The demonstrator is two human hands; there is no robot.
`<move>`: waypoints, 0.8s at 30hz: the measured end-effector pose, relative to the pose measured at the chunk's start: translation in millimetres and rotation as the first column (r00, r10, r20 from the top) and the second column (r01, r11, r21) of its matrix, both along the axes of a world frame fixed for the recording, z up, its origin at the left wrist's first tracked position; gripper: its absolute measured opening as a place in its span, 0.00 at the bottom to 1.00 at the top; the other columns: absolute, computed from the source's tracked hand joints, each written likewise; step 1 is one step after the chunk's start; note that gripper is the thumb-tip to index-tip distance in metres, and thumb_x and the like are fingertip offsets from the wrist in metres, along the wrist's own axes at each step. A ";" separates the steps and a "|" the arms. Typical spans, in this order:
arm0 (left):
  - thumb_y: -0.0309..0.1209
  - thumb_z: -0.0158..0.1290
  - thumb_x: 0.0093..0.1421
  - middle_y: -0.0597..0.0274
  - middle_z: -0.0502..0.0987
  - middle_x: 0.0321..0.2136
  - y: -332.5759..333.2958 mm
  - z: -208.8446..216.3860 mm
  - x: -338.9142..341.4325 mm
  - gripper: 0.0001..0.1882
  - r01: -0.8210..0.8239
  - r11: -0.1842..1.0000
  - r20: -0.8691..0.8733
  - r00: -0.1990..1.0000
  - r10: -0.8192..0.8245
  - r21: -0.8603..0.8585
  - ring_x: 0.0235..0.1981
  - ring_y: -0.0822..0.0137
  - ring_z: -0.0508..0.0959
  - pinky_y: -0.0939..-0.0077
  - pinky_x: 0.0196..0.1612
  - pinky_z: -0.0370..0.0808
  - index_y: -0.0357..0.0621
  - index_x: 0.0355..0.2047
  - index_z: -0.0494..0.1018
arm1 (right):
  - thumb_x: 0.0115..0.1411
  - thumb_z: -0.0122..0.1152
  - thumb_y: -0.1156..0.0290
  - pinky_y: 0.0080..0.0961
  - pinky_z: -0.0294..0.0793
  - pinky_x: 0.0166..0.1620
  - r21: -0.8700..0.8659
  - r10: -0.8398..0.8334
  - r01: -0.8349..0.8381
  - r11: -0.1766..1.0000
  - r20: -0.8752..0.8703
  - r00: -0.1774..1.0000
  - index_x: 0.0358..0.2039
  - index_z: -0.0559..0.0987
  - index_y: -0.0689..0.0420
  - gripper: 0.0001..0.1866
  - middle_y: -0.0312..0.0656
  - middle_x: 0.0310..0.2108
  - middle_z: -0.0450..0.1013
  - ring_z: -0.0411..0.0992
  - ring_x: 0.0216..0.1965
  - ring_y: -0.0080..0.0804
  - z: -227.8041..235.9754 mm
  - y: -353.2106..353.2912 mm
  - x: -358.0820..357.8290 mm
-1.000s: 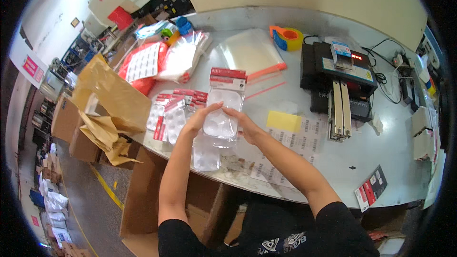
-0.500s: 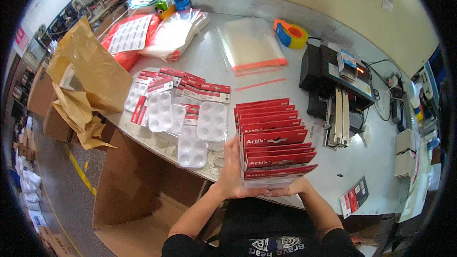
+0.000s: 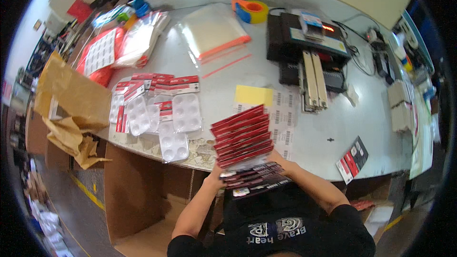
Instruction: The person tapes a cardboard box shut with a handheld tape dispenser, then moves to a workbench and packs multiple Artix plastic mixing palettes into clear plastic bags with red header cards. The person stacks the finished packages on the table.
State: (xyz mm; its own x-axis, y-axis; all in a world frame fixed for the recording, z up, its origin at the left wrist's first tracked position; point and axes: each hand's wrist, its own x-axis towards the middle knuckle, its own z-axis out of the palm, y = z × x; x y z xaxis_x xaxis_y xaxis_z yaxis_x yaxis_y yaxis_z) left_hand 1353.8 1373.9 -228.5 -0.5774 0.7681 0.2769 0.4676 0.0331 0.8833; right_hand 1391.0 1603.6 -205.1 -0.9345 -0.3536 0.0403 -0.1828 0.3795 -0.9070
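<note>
A person stands at the near edge of a long grey table, holding a fanned stack of red-topped packets close against the chest; the stack tilts upward and away over the table's near edge, red header cards overlapping like shingles, darker card backs showing at the near end. The left hand grips the stack's near left corner, fingers curled under it; the right hand closes on the right side, mostly hidden behind the packets.

To the left on the table lie loose packets of clear paint palettes with round wells, some overlapping, each with a red header; just right of them, beyond the held stack, a yellow paper sheet rests on white barcode label sheets. Farther away lies a pile of clear plastic bags with an orange strip, and beyond it an orange and blue tape dispenser. A black label printer sits at the far right; a small black and red card lies near the right edge. Crumpled brown paper and an open cardboard box stand left of the table.
</note>
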 end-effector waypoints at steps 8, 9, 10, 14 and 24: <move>0.49 0.66 0.42 0.54 0.61 0.60 24.3 62.6 47.2 0.53 -0.451 0.727 0.803 0.549 -0.231 0.518 0.60 0.54 0.63 0.56 0.60 0.63 0.38 0.62 0.52 | 0.36 0.74 0.45 0.43 0.46 0.59 0.069 -0.130 0.151 0.986 -0.242 0.961 0.64 0.47 0.66 0.64 0.60 0.64 0.49 0.51 0.64 0.51 122.6 -25.7 42.6; 0.49 0.66 0.42 0.54 0.61 0.60 31.4 68.6 53.0 0.53 -0.472 0.614 0.751 0.567 -0.338 0.633 0.60 0.54 0.63 0.56 0.60 0.63 0.38 0.62 0.52 | 0.37 0.74 0.47 0.42 0.48 0.56 0.098 -0.192 0.234 0.967 -0.320 0.928 0.61 0.54 0.63 0.58 0.56 0.60 0.55 0.55 0.61 0.47 132.7 -30.6 50.1; 0.49 0.66 0.42 0.54 0.61 0.60 36.2 74.2 58.4 0.53 -0.498 0.572 0.747 0.551 -0.371 0.652 0.60 0.54 0.63 0.56 0.60 0.63 0.38 0.62 0.52 | 0.37 0.74 0.49 0.41 0.49 0.54 0.135 -0.233 0.311 0.941 -0.407 0.883 0.58 0.62 0.61 0.51 0.52 0.57 0.60 0.60 0.57 0.44 140.5 -36.5 58.8; 0.49 0.66 0.42 0.54 0.61 0.60 50.0 82.7 61.6 0.54 -0.571 0.438 0.719 0.524 -0.457 0.695 0.60 0.54 0.63 0.56 0.60 0.63 0.38 0.62 0.52 | 0.38 0.74 0.59 0.35 0.52 0.45 0.173 -0.296 0.517 0.838 -0.652 0.698 0.39 0.80 0.50 0.25 0.35 0.40 0.71 0.69 0.40 0.30 149.1 -53.9 81.2; 0.48 0.67 0.41 0.54 0.60 0.60 53.9 80.9 51.3 0.54 -0.595 0.411 0.720 0.515 -0.465 0.691 0.59 0.55 0.63 0.57 0.60 0.63 0.38 0.62 0.52 | 0.41 0.68 0.64 0.34 0.50 0.40 0.140 -0.340 0.552 0.822 -0.657 0.673 0.38 0.80 0.50 0.20 0.28 0.37 0.71 0.67 0.35 0.24 151.8 -57.8 95.3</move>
State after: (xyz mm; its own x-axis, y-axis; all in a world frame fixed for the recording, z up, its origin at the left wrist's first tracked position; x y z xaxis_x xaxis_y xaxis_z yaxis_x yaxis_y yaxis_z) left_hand 1405.1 1427.9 -147.6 -0.9254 0.3666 0.0967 -0.3236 -0.8966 0.3023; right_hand 1486.2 1545.7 -53.3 -0.8044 0.0085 0.5940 -0.3602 0.7881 -0.4991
